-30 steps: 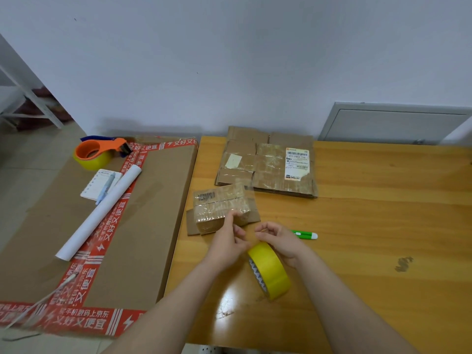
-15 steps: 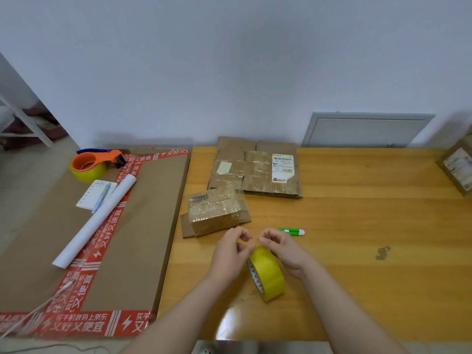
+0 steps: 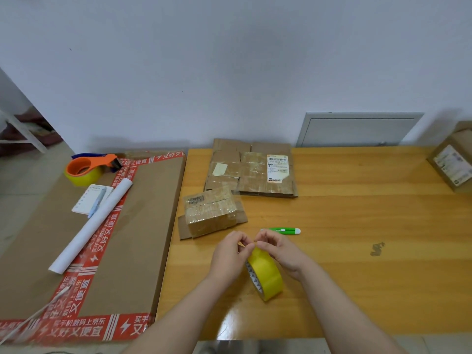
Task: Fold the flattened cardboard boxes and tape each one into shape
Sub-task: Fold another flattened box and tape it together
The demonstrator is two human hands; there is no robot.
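The left hand (image 3: 228, 254) and right hand (image 3: 279, 251) pinch the top of the yellow tape roll (image 3: 268, 277) with curled fingers (image 3: 236, 237). A second ago the left hand touched the taped box (image 3: 209, 213).

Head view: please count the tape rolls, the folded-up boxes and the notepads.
Tape rolls: 2 (near roll, dispenser roll)
Folded-up boxes: 2 (small box, far-right box)
Notepads: 1 (notepad)
Total: 5

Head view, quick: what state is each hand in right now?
Left hand: fingers curled, pinching at the top of the yellow tape roll.
Right hand: fingers curled, pinching the same roll's top.
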